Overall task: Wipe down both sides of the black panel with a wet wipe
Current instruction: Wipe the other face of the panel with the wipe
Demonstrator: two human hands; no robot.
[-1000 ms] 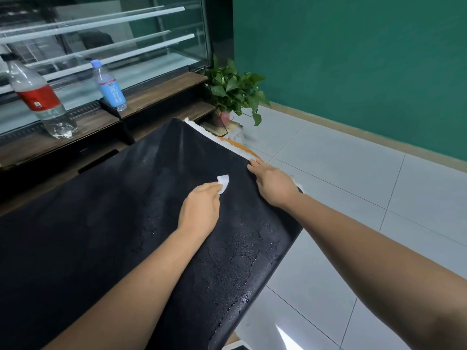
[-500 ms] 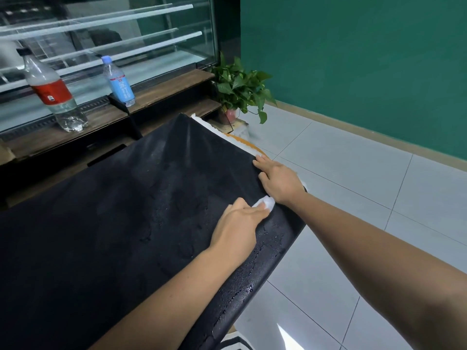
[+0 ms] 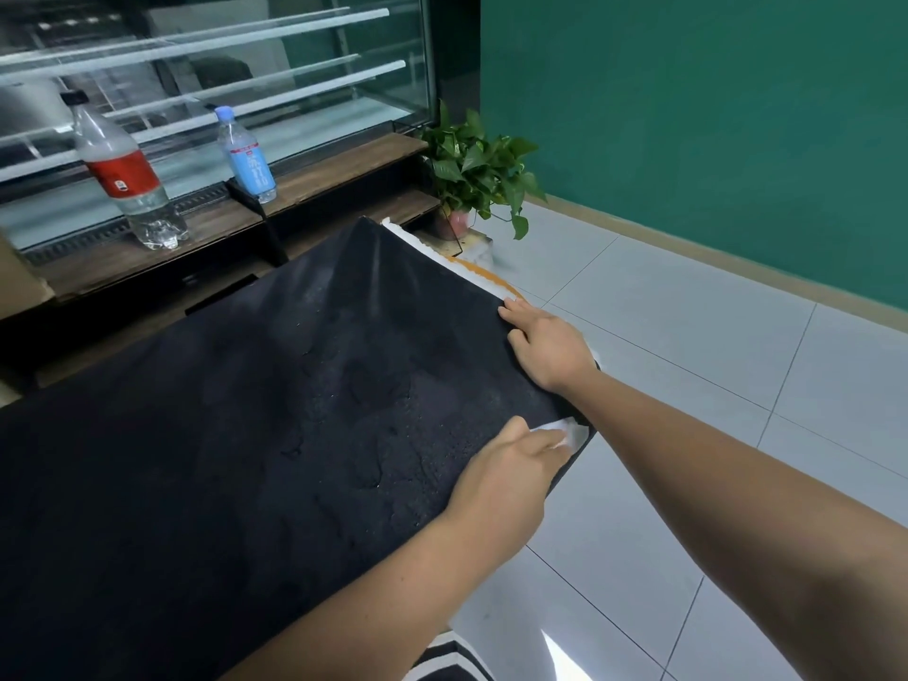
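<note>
The black panel [image 3: 255, 435] fills the left and middle of the head view, lying roughly flat with damp streaks on its top. My left hand [image 3: 511, 479] presses a white wet wipe [image 3: 570, 432] against the panel near its right edge, fingers curled over the wipe. Just beyond it, my right hand [image 3: 548, 349] rests on the panel's right edge with the fingers laid over it, steadying the panel.
A wooden ledge [image 3: 304, 189] in front of a glass display case carries a red-labelled bottle [image 3: 125, 172] and a blue-labelled bottle [image 3: 245, 157]. A potted plant [image 3: 479, 169] stands at the ledge's end. White tiled floor [image 3: 688, 346] and a green wall lie to the right.
My left hand slid the wipe from the middle of the panel toward its right edge and nearer to me. My right hand stayed on the edge.
</note>
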